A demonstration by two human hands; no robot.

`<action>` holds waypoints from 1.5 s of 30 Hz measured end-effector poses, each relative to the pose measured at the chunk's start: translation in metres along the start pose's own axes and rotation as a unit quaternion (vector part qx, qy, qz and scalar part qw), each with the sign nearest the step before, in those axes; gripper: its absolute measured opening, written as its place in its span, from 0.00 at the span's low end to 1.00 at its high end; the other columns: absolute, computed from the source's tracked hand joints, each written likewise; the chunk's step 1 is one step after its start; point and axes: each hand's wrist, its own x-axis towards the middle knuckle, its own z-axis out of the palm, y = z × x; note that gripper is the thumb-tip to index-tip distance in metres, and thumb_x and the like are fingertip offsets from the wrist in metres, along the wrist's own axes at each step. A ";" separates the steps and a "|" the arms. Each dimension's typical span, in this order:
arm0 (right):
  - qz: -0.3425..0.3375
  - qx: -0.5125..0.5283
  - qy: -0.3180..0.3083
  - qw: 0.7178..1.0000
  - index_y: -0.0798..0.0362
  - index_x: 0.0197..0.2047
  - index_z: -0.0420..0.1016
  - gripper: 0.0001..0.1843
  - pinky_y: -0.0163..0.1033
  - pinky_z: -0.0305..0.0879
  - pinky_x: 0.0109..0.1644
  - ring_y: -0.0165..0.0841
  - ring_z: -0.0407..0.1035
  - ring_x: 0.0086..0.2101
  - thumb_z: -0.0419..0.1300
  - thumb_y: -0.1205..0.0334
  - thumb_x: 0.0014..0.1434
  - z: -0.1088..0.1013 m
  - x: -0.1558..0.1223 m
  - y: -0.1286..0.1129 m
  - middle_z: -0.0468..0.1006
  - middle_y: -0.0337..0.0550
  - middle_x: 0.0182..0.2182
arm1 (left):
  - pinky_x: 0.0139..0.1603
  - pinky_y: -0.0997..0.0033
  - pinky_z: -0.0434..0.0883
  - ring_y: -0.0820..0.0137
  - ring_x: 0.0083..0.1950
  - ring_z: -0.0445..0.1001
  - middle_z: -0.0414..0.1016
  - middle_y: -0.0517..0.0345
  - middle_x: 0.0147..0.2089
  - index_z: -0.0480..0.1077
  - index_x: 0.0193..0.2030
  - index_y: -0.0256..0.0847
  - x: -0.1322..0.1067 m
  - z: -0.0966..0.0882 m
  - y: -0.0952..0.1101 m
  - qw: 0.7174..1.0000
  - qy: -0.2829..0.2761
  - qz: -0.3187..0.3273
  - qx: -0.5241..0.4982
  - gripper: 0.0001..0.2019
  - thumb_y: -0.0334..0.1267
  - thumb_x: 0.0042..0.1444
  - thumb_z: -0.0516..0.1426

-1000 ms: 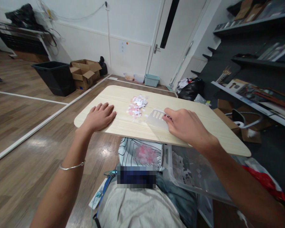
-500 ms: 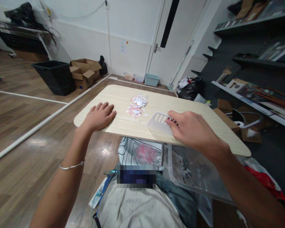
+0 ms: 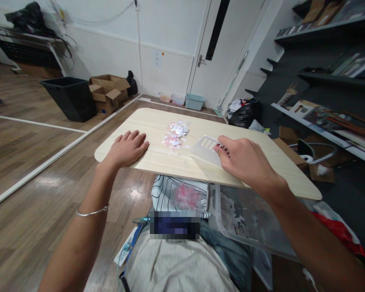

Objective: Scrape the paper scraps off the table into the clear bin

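Observation:
A light wooden table top (image 3: 158, 160) lies over my lap. My left hand (image 3: 126, 149) rests flat on its left part, fingers stretched out. My right hand (image 3: 245, 160) grips a white plastic scraper with slots (image 3: 206, 149), its edge down on the table to the right of a small heap of pink and white paper scraps (image 3: 175, 134). The scraper stands a short way from the heap.
A clear plastic bin (image 3: 246, 221) holding paper scraps sits under the table's near right edge, next to a bag of pink scraps (image 3: 187, 197). A black bin (image 3: 69, 98) and cardboard boxes (image 3: 108, 93) stand on the floor at left; shelves (image 3: 331, 77) fill the right wall.
My right hand drew the scraper back to the right along the near edge, then moved it away from me and up beside the heap. My left hand stayed put.

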 end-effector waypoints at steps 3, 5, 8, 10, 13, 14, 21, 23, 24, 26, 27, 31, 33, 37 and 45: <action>-0.061 0.026 0.014 0.998 0.51 0.64 0.92 0.16 0.46 0.56 0.45 0.47 0.86 0.44 0.60 0.63 0.91 0.002 0.002 -0.003 0.97 0.57 0.49 | 0.96 0.36 0.62 0.40 0.99 0.62 0.67 0.43 0.98 0.75 0.93 0.48 0.000 0.001 -0.001 1.000 0.001 -0.001 0.004 0.38 0.59 0.90 0.43; -0.100 0.034 0.018 0.994 0.50 0.63 0.93 0.17 0.46 0.55 0.45 0.46 0.86 0.45 0.60 0.65 0.90 0.004 0.006 -0.006 0.98 0.55 0.50 | 0.96 0.36 0.62 0.40 0.99 0.63 0.67 0.42 0.98 0.75 0.93 0.48 0.000 0.002 -0.001 1.000 0.001 -0.003 0.006 0.38 0.58 0.90 0.43; -0.139 0.034 0.012 0.990 0.49 0.61 0.94 0.17 0.46 0.53 0.45 0.44 0.86 0.45 0.60 0.68 0.89 0.010 0.011 -0.008 0.98 0.53 0.50 | 0.96 0.35 0.62 0.40 0.98 0.64 0.69 0.42 0.98 0.75 0.93 0.48 0.000 0.002 -0.001 1.000 0.001 -0.001 0.007 0.37 0.57 0.90 0.43; -0.161 0.035 0.008 0.986 0.48 0.59 0.94 0.17 0.46 0.53 0.44 0.43 0.86 0.44 0.61 0.69 0.88 0.016 0.012 -0.007 0.98 0.52 0.49 | 0.96 0.35 0.62 0.40 0.98 0.64 0.70 0.42 0.97 0.75 0.92 0.48 0.000 0.000 0.000 1.000 -0.001 0.002 0.007 0.37 0.57 0.91 0.43; -0.187 0.043 0.012 0.981 0.49 0.57 0.95 0.18 0.46 0.54 0.44 0.42 0.87 0.44 0.61 0.71 0.87 0.023 0.006 0.001 0.98 0.52 0.48 | 0.96 0.37 0.63 0.41 0.99 0.63 0.68 0.42 0.98 0.75 0.93 0.47 0.000 -0.002 0.001 1.000 -0.009 -0.001 0.010 0.38 0.58 0.91 0.42; -0.193 0.047 0.014 0.980 0.50 0.57 0.95 0.17 0.46 0.55 0.44 0.42 0.87 0.44 0.62 0.71 0.86 0.025 0.003 0.005 0.98 0.51 0.48 | 0.96 0.38 0.63 0.41 0.99 0.62 0.67 0.42 0.99 0.74 0.93 0.47 0.000 -0.003 0.002 1.000 -0.011 -0.003 0.010 0.38 0.58 0.91 0.42; -0.247 0.067 0.047 0.966 0.49 0.53 0.94 0.17 0.45 0.56 0.43 0.38 0.86 0.39 0.63 0.74 0.83 0.040 -0.026 0.029 0.98 0.46 0.43 | 0.97 0.37 0.63 0.42 0.99 0.63 0.67 0.44 0.99 0.74 0.94 0.50 0.001 0.001 0.001 1.000 0.001 -0.012 0.011 0.36 0.57 0.91 0.46; -0.254 0.073 0.059 0.963 0.49 0.53 0.94 0.17 0.45 0.57 0.42 0.38 0.85 0.38 0.63 0.74 0.83 0.043 -0.029 0.032 0.98 0.45 0.43 | 0.97 0.36 0.63 0.41 0.99 0.64 0.68 0.44 0.99 0.75 0.94 0.50 0.001 0.003 0.000 1.000 0.005 -0.011 0.011 0.35 0.56 0.91 0.48; -0.254 0.076 0.064 0.962 0.49 0.53 0.94 0.17 0.45 0.57 0.43 0.38 0.85 0.38 0.63 0.74 0.83 0.045 -0.028 0.033 0.98 0.46 0.44 | 0.97 0.36 0.63 0.41 0.99 0.64 0.68 0.44 0.99 0.75 0.94 0.50 0.002 0.003 -0.001 1.000 0.005 -0.010 0.012 0.35 0.56 0.91 0.48; -0.250 0.083 0.074 0.962 0.49 0.53 0.93 0.16 0.45 0.58 0.43 0.38 0.85 0.38 0.63 0.72 0.84 0.046 -0.024 0.035 0.98 0.46 0.45 | 0.96 0.35 0.64 0.40 0.99 0.64 0.68 0.43 0.99 0.75 0.94 0.49 0.002 0.003 -0.002 1.000 0.006 -0.008 0.014 0.36 0.55 0.91 0.48; -0.246 0.086 0.079 0.962 0.49 0.52 0.93 0.15 0.44 0.59 0.43 0.38 0.85 0.38 0.63 0.71 0.84 0.046 -0.022 0.035 0.98 0.47 0.44 | 0.96 0.34 0.64 0.40 0.99 0.64 0.68 0.42 0.98 0.75 0.94 0.48 0.002 0.003 -0.002 1.000 0.006 -0.005 0.014 0.36 0.55 0.91 0.47; -0.219 0.093 0.105 0.966 0.49 0.49 0.89 0.14 0.44 0.58 0.43 0.40 0.82 0.36 0.62 0.66 0.86 0.042 -0.018 0.037 0.95 0.47 0.39 | 0.96 0.32 0.64 0.38 0.98 0.65 0.69 0.41 0.98 0.76 0.93 0.47 0.001 0.001 -0.001 1.000 0.004 0.002 0.012 0.36 0.55 0.91 0.46; -0.192 0.085 0.113 0.971 0.49 0.49 0.88 0.13 0.45 0.56 0.42 0.41 0.81 0.35 0.62 0.64 0.86 0.038 -0.021 0.036 0.92 0.47 0.36 | 0.96 0.34 0.64 0.39 0.98 0.65 0.69 0.41 0.98 0.75 0.93 0.47 0.001 0.000 0.000 1.000 0.000 -0.001 0.012 0.36 0.55 0.91 0.45; -0.091 0.034 0.071 0.993 0.50 0.52 0.88 0.11 0.47 0.51 0.40 0.44 0.79 0.33 0.63 0.61 0.86 0.022 -0.031 0.025 0.91 0.50 0.35 | 0.97 0.39 0.63 0.42 0.99 0.63 0.67 0.44 0.99 0.74 0.94 0.48 0.001 0.001 0.000 1.000 -0.003 -0.013 0.011 0.37 0.57 0.91 0.45; 0.023 -0.002 -0.028 0.999 0.51 0.61 0.90 0.13 0.46 0.57 0.42 0.48 0.84 0.39 0.62 0.61 0.89 -0.003 -0.019 -0.009 0.93 0.57 0.42 | 0.96 0.35 0.62 0.39 0.99 0.63 0.67 0.41 0.99 0.74 0.94 0.45 0.000 0.001 0.001 1.000 -0.004 -0.007 0.010 0.39 0.57 0.91 0.43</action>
